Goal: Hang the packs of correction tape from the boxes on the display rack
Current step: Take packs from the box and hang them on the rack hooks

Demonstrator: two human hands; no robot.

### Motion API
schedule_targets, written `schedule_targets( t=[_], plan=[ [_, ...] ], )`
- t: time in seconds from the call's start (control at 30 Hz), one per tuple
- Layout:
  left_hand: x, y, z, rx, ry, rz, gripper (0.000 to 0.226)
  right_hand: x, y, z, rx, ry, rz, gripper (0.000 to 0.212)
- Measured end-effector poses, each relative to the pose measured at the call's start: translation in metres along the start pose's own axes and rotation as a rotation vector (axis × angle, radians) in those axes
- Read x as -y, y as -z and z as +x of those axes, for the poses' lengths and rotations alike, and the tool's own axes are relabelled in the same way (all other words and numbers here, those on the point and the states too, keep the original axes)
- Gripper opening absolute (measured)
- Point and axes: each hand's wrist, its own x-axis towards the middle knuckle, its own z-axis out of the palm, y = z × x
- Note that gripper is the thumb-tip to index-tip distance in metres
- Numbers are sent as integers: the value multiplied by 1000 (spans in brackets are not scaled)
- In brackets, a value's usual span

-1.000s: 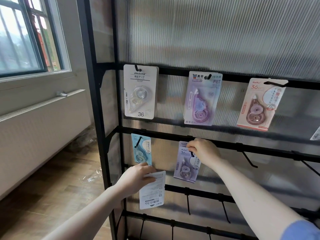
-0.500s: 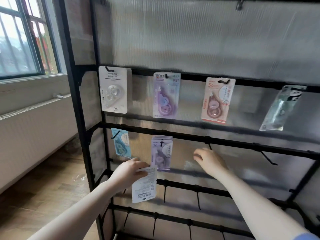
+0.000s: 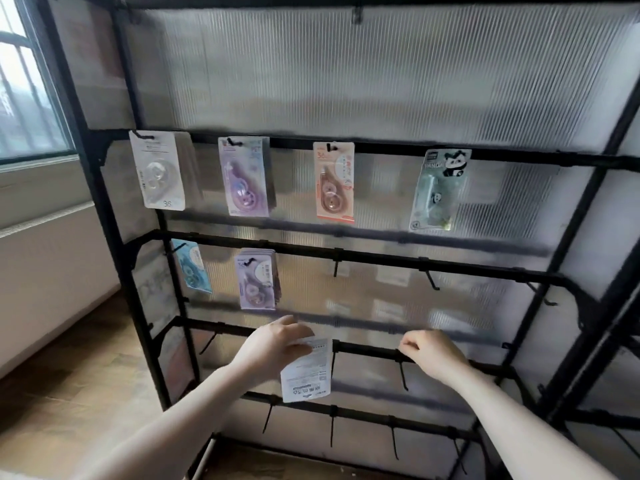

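The hanging step was in hand: the left hand (image 3: 273, 344) pinched a white pack (image 3: 306, 368) of correction tape, printed back outward, just beside a bare hook (image 3: 333, 358) on the display rack (image 3: 450, 268), third rail down. The right hand (image 3: 431, 351) rested with its fingers curled over that rail, holding nothing. Next, I judged, the pack's hole had to slide onto the hook. Readable: "36" on the white hung pack (image 3: 157, 169), "PANDA" on the panda pack (image 3: 438, 190)
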Motion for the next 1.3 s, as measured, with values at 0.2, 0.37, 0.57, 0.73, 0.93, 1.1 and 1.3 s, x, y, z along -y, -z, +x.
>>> schedule_targets(
  t=[0.2,0.37,0.57,0.73,0.93,1.1,1.3],
  plan=[
    [-24,8,-1,-91,-147,88,29,-3,-5,-5,60,44,81,39],
    [-35,21,-3,-182,-305,119,18,16,-5,2,106,59,179,31],
    [-33,29,-7,-257,-589,241,19,42,-10,26,178,49,350,27],
    [-24,27,-9,-370,-762,305,24,68,-20,43,344,16,542,43],
    [-10,15,-13,-411,-828,265,25,87,-27,55,487,60,614,34],
    [4,15,-18,-363,-821,270,20,90,-26,64,369,130,557,17],
    [36,3,-24,-293,-806,301,30,93,-9,71,252,26,918,4]
  ],
)
